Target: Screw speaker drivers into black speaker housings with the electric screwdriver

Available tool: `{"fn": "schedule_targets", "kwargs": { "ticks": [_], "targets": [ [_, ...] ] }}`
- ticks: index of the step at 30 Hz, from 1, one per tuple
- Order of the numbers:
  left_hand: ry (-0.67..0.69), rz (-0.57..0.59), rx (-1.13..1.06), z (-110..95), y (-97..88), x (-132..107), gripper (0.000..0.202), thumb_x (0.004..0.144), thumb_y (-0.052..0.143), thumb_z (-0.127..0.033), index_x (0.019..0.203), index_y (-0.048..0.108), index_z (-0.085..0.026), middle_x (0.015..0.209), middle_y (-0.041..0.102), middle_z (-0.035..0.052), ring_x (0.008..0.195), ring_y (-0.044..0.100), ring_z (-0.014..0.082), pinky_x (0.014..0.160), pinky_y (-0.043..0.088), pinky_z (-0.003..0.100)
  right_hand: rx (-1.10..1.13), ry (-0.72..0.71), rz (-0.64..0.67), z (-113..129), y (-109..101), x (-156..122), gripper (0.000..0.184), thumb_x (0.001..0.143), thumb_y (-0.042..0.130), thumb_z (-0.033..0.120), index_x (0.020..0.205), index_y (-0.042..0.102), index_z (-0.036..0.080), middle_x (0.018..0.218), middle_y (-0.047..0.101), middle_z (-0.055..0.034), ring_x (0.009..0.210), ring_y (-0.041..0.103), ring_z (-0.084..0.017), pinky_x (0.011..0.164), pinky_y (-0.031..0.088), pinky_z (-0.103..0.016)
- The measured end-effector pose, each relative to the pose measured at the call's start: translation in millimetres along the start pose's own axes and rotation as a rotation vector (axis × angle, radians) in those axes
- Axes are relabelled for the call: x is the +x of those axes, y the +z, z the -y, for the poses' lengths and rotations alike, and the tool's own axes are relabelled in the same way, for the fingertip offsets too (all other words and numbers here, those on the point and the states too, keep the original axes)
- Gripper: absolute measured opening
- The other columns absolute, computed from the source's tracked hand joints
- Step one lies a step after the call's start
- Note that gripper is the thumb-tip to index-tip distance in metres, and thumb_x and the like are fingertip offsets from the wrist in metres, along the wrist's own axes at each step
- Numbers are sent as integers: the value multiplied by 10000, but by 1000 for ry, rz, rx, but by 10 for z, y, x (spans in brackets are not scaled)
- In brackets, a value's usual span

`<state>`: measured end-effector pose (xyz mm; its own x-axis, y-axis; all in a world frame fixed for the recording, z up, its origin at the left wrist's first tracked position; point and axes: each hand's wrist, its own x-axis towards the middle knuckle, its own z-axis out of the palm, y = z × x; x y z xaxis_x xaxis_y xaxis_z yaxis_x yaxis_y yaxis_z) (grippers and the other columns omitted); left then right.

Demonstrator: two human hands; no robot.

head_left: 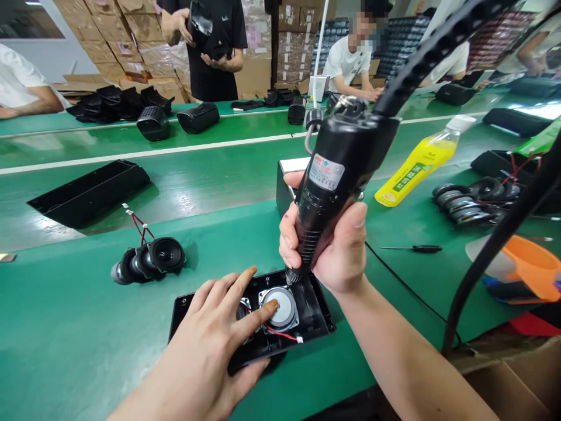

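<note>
In my right hand (337, 245) is a black electric screwdriver (326, 169), fingers wrapped round its body and its nose pointing down. Its tip meets the far corner of a round speaker driver (279, 310); the bit and any screw there are too small to make out. That driver sits in a black speaker housing (318, 327) lying on the green bench. Across the housing's left part lies my left hand (219, 327), thumb at the near edge and fingers over the top, gripping it. One fingertip presses on the driver's magnet. A second driver is partly hidden beneath this hand.
Loose drivers (169, 254) with red wires lie to the left, near an empty black housing (90, 193). On the right are a yellow bottle (416, 164), a small screwdriver (421, 248), more drivers (464, 204) and an orange container (530, 266). People work across the belt.
</note>
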<state>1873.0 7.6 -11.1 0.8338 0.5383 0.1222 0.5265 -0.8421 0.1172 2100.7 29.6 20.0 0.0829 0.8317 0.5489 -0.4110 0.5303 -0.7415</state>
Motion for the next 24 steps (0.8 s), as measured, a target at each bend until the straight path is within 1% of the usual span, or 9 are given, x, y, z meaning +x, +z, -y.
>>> {"fn": "schedule_targets", "kwargs": {
  "ticks": [4,9,12,15,18,20,22,24],
  "targets": [
    [11,-18,2,5,10,0,660,878,681,-322,1507,501,-408,1679,272,103,1366,425,406,1008,503,646,23,6,17,-30,-5,-14,602,983,448,721,1305,546,221,721,590,16,453,496,-110,398,393,-251],
    [23,-32,8,11,23,6,689,855,690,-302,1509,501,-408,1675,277,104,1369,432,403,1009,507,639,66,25,50,-74,-10,-30,602,1000,435,701,1350,534,222,737,585,15,476,498,-102,423,402,-243],
    [31,-32,24,28,22,7,697,860,685,-312,1521,488,-413,1675,280,103,1363,446,403,1002,517,628,87,37,76,-102,-4,-50,586,1009,454,675,1362,553,219,760,584,10,504,507,-90,446,403,-228],
    [37,-35,35,47,22,8,714,849,696,-322,1524,484,-418,1660,311,103,1360,456,405,990,530,612,114,59,107,-133,2,-69,582,991,508,673,1334,587,210,762,583,9,518,516,-76,448,393,-203],
    [68,-71,49,51,41,18,743,792,721,-313,1501,518,-401,1612,378,133,1328,486,421,949,545,611,143,77,141,-157,5,-77,570,980,539,670,1291,609,197,744,578,13,516,512,-63,443,374,-178],
    [78,-101,61,47,64,30,771,728,735,-282,1469,554,-389,1572,421,147,1301,509,425,941,541,620,154,76,152,-169,5,-77,560,980,538,671,1266,612,195,729,571,20,508,502,-57,443,375,-170],
    [56,-116,71,51,90,41,804,660,743,-247,1435,584,-394,1546,445,147,1294,518,422,960,528,624,162,81,162,-178,3,-77,556,977,539,676,1242,610,193,716,566,24,499,495,-54,445,380,-168],
    [40,-118,82,76,110,47,816,634,749,-241,1418,594,-407,1541,446,145,1299,517,424,971,520,625,164,88,170,-184,-2,-82,549,971,546,680,1205,608,187,707,567,24,490,489,-54,443,378,-166]
  ]
}}
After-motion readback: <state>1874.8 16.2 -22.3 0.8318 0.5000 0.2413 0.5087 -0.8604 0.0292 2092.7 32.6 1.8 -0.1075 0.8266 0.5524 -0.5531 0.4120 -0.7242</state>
